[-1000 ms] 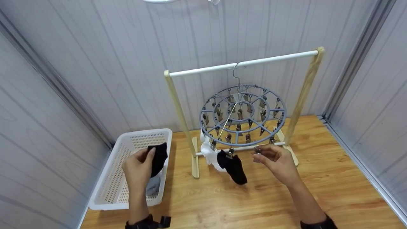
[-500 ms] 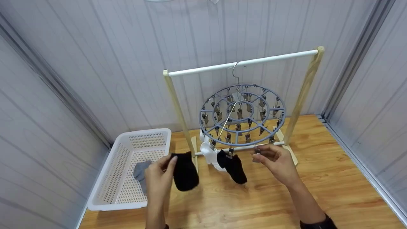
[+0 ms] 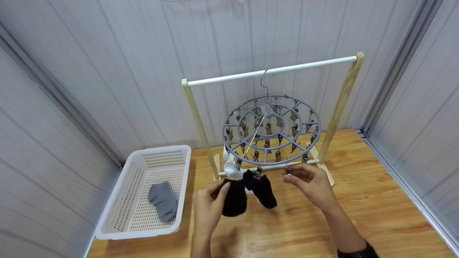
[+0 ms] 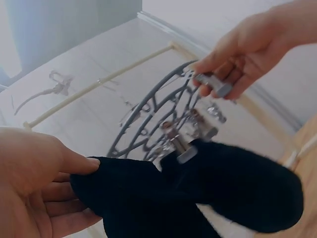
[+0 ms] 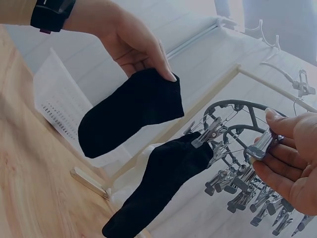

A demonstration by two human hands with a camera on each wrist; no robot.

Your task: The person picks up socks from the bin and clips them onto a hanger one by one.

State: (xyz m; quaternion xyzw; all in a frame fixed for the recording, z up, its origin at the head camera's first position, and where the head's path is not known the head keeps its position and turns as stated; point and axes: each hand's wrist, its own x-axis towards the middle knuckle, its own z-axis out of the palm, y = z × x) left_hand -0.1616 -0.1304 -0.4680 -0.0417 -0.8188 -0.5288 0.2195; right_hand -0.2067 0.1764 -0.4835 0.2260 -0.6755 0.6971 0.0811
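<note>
My left hand (image 3: 209, 206) pinches a black sock (image 3: 235, 199) by its cuff between thumb and fingers, and the sock hangs down. Just right of it, another black sock (image 5: 166, 173) dangles from a metal clip on the round grey hanger (image 3: 271, 96). My right hand (image 3: 312, 184) grips a metal clip (image 5: 261, 145) at the hanger's front rim, with the thumb on one side and fingers on the other. In the left wrist view, the held sock overlaps part of the clipped one. White socks (image 3: 233, 170) hang at the hanger's left side, partly hidden behind the black ones.
A white basket (image 3: 186, 172) with a grey sock (image 3: 163, 201) inside stands at the left on the wooden surface. The hanger hooks onto the white bar (image 3: 229, 77) of a wooden-legged rack. Many bare clips (image 3: 269, 129) dangle from the hanger's rings.
My left hand has carried the black sock rightward from above the basket to beside the clipped black sock. The grey sock has come fully into view. My right hand stays on the clip.
</note>
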